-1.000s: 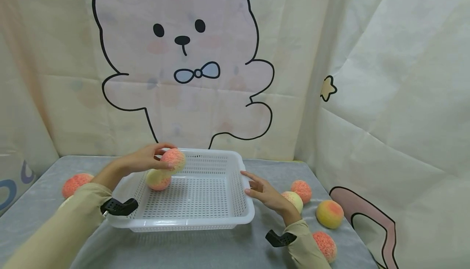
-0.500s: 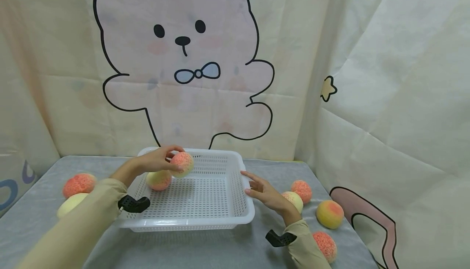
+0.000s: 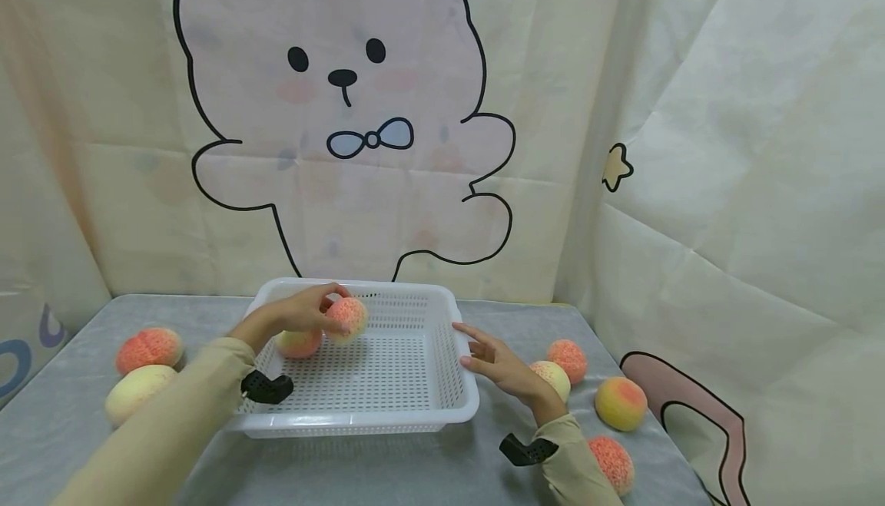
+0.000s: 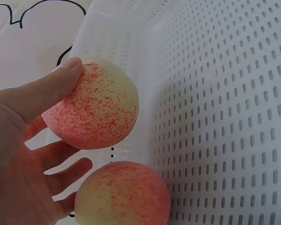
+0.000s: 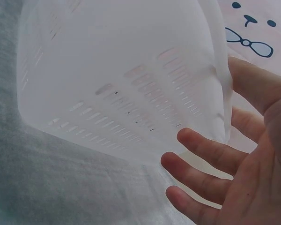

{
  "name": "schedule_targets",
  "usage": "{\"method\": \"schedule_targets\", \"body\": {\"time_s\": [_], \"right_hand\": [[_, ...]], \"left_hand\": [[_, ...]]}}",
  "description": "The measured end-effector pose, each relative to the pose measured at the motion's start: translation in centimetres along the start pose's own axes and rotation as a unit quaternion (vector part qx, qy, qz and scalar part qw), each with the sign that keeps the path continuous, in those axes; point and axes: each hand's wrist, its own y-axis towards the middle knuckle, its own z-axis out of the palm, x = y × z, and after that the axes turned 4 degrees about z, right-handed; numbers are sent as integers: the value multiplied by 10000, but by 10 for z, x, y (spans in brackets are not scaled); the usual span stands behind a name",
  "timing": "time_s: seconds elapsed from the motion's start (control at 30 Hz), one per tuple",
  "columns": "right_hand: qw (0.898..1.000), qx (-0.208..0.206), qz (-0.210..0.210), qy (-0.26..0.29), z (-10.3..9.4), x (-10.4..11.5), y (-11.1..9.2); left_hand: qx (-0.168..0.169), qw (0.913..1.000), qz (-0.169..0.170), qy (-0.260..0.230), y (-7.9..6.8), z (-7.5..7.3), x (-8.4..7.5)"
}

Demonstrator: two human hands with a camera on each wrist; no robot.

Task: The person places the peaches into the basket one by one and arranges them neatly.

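Note:
My left hand (image 3: 304, 312) pinches a red-speckled peach (image 4: 96, 105) between thumb and fingers, inside the left part of a white perforated plastic basket (image 3: 346, 420). Below and beside it in the basket lies a second peach (image 4: 126, 194), yellow and pink, partly behind the hand in the head view. My right hand (image 3: 499, 360) rests its thumb and index finger at the basket's right rim (image 5: 220, 70), with the other fingers loosely extended beside the outer wall.
On the grey-covered table (image 3: 332, 467), a red peach (image 3: 148, 348) and a pale one (image 3: 138, 392) lie left of the basket. To the right are several more, including a yellow-orange peach (image 3: 621, 403) and a red one (image 3: 612, 463). A patterned curtain (image 3: 539, 222) hangs behind.
My left hand has moved right and then lower into the basket with the red-speckled peach. The sleeve now uncovers the pale peach at left. The right hand stays at the rim.

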Motion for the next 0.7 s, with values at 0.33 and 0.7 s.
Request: {"method": "schedule_targets", "body": {"time_s": [0.33, 0.7], "right_hand": [[10000, 3, 4, -19, 0, 0, 0], [10000, -47, 53, -70, 1, 1, 0]], "left_hand": [[-149, 9996, 82, 211, 4, 8, 4], [-144, 9970, -182, 741, 5, 11, 7]]}}
